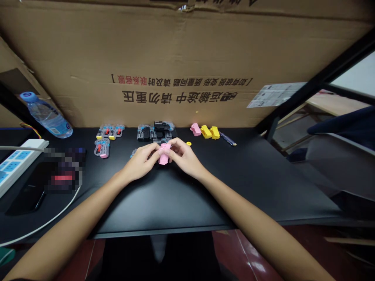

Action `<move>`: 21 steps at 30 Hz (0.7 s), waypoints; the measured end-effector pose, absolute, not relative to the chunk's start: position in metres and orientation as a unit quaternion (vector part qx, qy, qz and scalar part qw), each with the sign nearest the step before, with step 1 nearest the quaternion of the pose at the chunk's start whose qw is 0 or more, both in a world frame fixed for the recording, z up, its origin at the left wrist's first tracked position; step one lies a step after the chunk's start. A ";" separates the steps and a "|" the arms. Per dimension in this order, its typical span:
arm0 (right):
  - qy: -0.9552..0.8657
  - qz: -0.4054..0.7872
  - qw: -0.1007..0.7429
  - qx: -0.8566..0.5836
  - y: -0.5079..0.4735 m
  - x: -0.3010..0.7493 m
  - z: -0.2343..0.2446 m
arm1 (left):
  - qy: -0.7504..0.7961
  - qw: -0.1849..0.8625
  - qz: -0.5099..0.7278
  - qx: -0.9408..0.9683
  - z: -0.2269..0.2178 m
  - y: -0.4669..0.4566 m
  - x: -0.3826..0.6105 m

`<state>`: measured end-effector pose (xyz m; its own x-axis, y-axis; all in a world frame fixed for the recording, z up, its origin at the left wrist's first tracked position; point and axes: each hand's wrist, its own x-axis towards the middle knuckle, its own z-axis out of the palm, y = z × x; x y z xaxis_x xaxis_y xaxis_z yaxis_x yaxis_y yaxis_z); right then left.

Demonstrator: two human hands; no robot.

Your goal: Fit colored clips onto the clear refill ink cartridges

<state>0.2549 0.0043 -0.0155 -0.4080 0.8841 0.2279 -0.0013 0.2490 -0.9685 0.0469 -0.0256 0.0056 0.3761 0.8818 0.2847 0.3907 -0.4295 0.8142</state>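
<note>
A small pink plastic part [163, 157] is held between my two hands above the middle of the black table. My left hand [142, 160] pinches it from the left with thumb and fingertips. From the other side, my right hand [185, 157] grips its upper right edge. Just beyond my hands sit several clear-and-black plastic pieces [159, 130], partly stacked. A yellow ring-like piece [188, 143] lies beside my right fingers. Partly covered by my left hand is another clear piece [133, 153].
Clear pieces with red insides [102, 148] lie at left. A pink part [195, 129], yellow parts [210, 132] and a screwdriver [227, 139] lie at back right. A water bottle [55, 121], power strip [22, 162], phone [29, 191] and cable stand left. Cardboard [181, 50] walls the back.
</note>
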 end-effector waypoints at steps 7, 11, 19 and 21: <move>-0.706 0.458 0.416 -0.344 0.004 0.258 -0.018 | 0.430 0.325 0.391 0.746 0.003 -0.025 0.048; -0.729 0.434 0.401 -0.345 0.005 0.258 -0.020 | 0.435 0.312 0.381 0.754 0.003 -0.025 0.049; -0.705 0.455 0.421 -0.344 0.001 0.254 -0.020 | 0.440 0.270 0.379 0.768 0.004 -0.025 0.048; -0.698 0.461 0.423 -0.347 0.000 0.253 -0.021 | 0.441 0.255 0.384 0.770 0.003 -0.024 0.048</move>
<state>0.2526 -0.0003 -0.0213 -0.4002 0.8754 0.2713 0.0948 0.3340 -0.9378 0.0480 -0.0240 0.0035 0.3172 0.8749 0.3660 0.4831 -0.4811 0.7315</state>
